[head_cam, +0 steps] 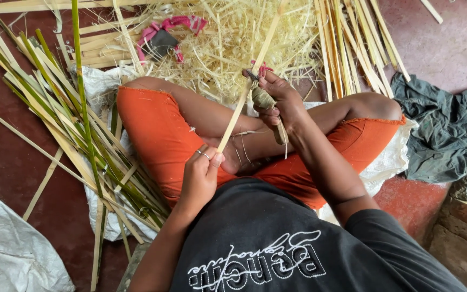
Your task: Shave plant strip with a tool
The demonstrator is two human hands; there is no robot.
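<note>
The person sits cross-legged on the floor (6, 162) in orange shorts (155, 132). The left hand (201, 176) keeps its grip clenched around the lower end of a pale bamboo strip (247, 94), thumb and fingers pinching it just above the lap. The strip runs up toward 1 o'clock, across the knees and out over the pile of shavings (228, 43). The right hand (277, 100) has its grip closed on a knife with a wrapped handle (263, 98), held against the strip near its middle; the blade itself is too hidden to make out. At 9 o'clock from the hands lies a bundle of green and yellow bamboo slats (66, 113), resting partly on a white sack (101, 86). At 12 to 1 o'clock more pale split strips (352, 48) fan out beside the shavings. A pink and dark cloth item (163, 35) sits at 11 o'clock, and a crumpled grey-green cloth (444, 124) lies at 3 o'clock.
</note>
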